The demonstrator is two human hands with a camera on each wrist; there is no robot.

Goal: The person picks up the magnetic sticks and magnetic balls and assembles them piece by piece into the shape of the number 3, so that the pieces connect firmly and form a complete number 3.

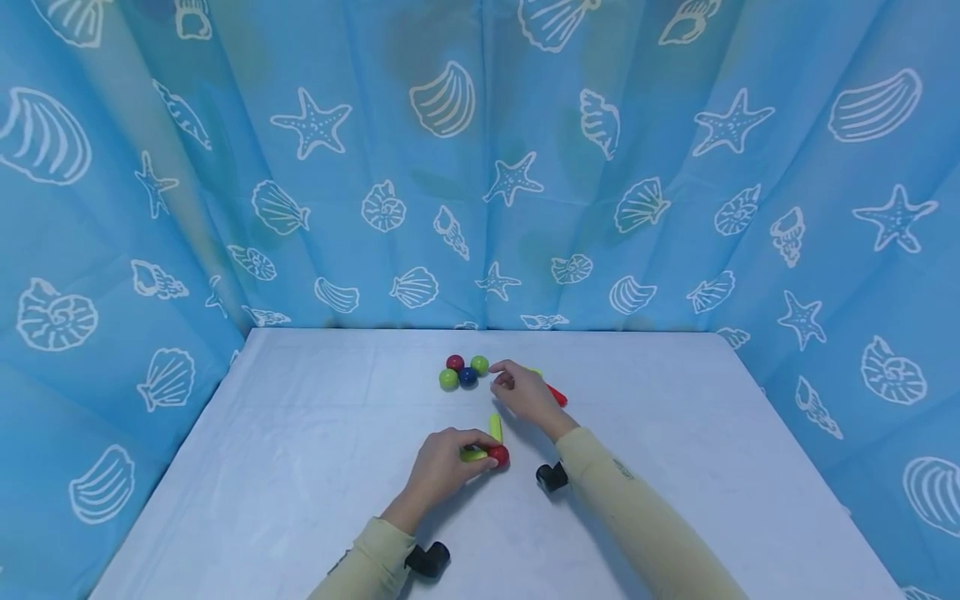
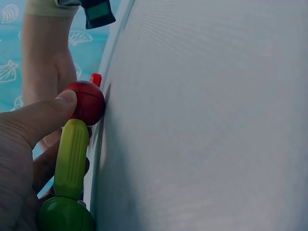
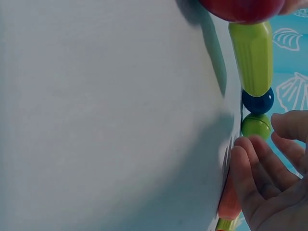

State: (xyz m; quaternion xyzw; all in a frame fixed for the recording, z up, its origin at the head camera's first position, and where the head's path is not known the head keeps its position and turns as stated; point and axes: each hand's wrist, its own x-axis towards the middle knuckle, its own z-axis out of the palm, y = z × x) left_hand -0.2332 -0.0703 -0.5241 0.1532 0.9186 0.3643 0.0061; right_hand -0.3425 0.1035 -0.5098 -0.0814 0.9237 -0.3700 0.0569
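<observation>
My left hand point(image 1: 438, 462) pinches a red ball point(image 2: 88, 102), with the thumb pressed on its side. From that ball a yellow-green rod point(image 2: 70, 156) runs back to a green ball point(image 2: 65, 214) by the palm. A second yellow-green rod point(image 3: 252, 57) sticks out from the red ball away from me. Farther back, my right hand point(image 1: 521, 392) holds nothing, its fingers loosely bent and thumb apart. Its fingertips are beside a lime-green ball point(image 1: 480, 364), the rightmost of a small cluster.
The cluster also has a blue ball point(image 1: 468, 377), a dark red ball point(image 1: 455, 362) and another lime-green ball point(image 1: 448, 379). Behind my right hand lie a red rod point(image 1: 557, 396) and a yellow-green piece point(image 1: 534, 371). A blue shell-print curtain point(image 1: 480, 208) surrounds the white table point(image 1: 300, 467).
</observation>
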